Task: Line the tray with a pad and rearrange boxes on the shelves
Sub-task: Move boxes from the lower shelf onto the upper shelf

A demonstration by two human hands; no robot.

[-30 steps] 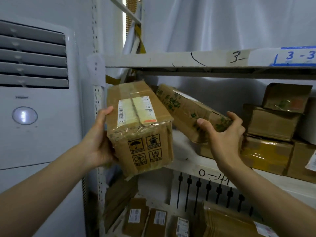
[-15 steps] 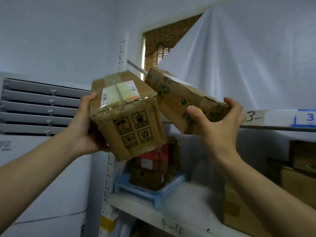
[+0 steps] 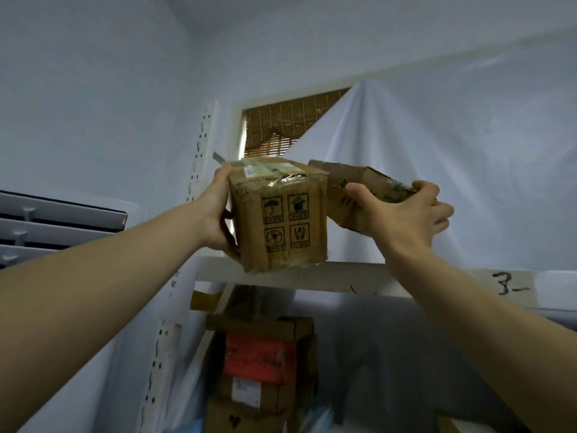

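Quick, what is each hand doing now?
Left hand: holding the box with handling symbols.
Right hand: holding the box with green print.

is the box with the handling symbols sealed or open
Sealed. Clear tape runs across the top flaps and down the front of the box with the handling symbols, gripped by the left hand; no flap is lifted.

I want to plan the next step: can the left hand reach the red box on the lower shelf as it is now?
Probably not yet: the left hand grips a taped carton up at the top shelf, and the red box sits well below.
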